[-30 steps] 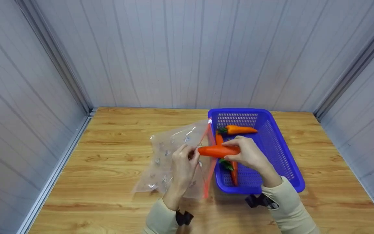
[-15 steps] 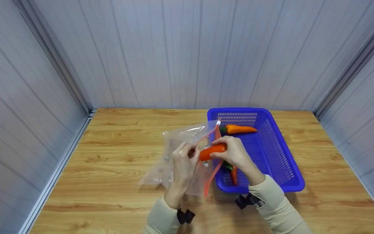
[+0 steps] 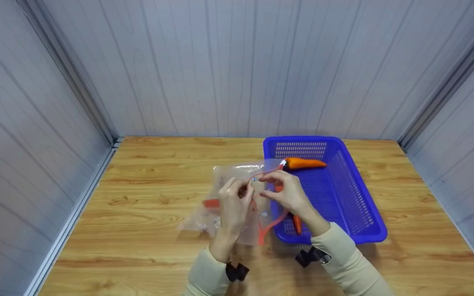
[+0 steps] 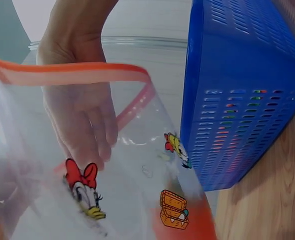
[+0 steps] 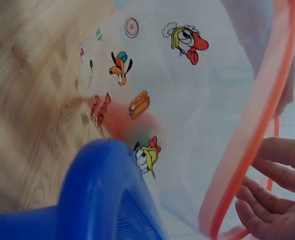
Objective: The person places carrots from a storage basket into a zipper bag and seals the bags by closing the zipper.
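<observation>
A clear zip bag point(image 3: 204, 222) with a red-orange zip edge and cartoon prints lies left of the basket, its mouth over the basket's near left side. My left hand point(image 3: 233, 205) pinches the mouth's edge; its fingertips are partly hidden. At the open mouth, my right hand point(image 3: 288, 193) has thumb and fingers apart and holds nothing. Through the film in the left wrist view, the right hand point(image 4: 80, 110) shows with extended fingers. Inside the bag lies a red-orange carrot point(image 3: 211, 203); its green end shows blurred in the right wrist view.
A blue plastic basket point(image 3: 327, 139) with slotted walls stands at the right. It holds an orange carrot point(image 3: 305, 163) at the back and a redder carrot point(image 3: 297, 224) near the front, partly covered. Panel walls enclose the wooden table point(image 3: 138, 185) behind and at both sides.
My right hand has moved left to the bag's mouth and let go of the carrot, which has slid leftward into the bag. My left hand still pinches the edge. The mouth has opened wider.
</observation>
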Motion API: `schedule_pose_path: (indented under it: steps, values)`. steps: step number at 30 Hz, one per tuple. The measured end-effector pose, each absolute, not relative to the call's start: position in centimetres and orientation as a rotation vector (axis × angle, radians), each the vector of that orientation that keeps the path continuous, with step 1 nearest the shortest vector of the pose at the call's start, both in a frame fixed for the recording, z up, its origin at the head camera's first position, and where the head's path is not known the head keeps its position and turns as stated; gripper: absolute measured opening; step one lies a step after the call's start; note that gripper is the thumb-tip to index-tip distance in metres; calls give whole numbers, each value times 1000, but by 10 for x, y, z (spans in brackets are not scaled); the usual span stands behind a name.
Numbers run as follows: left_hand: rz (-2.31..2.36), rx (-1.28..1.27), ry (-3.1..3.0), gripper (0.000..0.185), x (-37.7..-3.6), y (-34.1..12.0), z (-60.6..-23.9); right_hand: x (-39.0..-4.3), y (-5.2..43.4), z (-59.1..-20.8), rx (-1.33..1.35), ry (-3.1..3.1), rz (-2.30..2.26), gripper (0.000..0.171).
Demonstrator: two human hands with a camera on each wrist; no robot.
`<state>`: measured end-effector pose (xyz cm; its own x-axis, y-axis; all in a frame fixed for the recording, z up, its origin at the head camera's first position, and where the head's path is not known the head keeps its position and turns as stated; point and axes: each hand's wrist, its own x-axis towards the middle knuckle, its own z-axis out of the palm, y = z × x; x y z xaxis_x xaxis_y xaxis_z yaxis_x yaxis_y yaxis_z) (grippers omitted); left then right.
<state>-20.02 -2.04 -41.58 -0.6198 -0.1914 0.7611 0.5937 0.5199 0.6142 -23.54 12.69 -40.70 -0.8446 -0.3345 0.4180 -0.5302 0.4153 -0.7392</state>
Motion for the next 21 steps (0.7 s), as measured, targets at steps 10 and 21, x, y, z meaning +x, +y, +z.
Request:
schedule_pose_path:
  steps: [10,21]
  values:
    - [-1181,-310,-1910,6,-201,-23,-414,-236,144,-380,683,-2524,1502,20]
    - [-1170,-308,-1931,6,-200,-24,-413,-264,169,-370,539,-2583,1592,22]
